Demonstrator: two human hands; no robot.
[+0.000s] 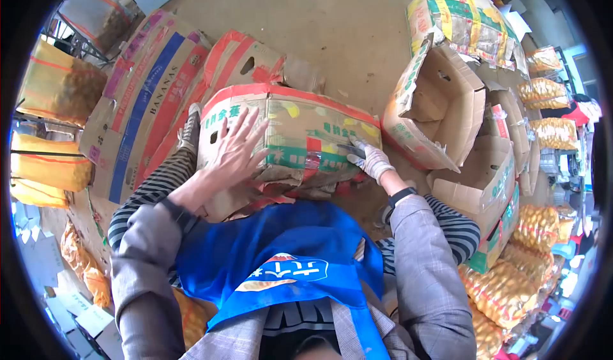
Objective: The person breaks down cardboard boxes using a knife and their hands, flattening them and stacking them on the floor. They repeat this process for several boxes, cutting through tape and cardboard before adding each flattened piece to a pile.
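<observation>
A worn cardboard banana box (290,130) with red, green and yellow print lies between my legs, just in front of my blue apron. My left hand (233,146) is bare, with its fingers spread over the left part of the box. At the box's right end is my right hand (373,161), in a pale glove. Its fingers are closed round a thin dark blade-like tool (350,148), whose tip lies against the cardboard. Most of the tool is hidden by the glove, so I cannot make out its exact kind.
Flattened banana cartons (150,105) lean at the left. On the right stands an open cardboard box (440,108), with another open carton (479,181) nearer me. Net sacks of round produce (511,280) line the right side. Yellow sacks (51,162) stand at far left.
</observation>
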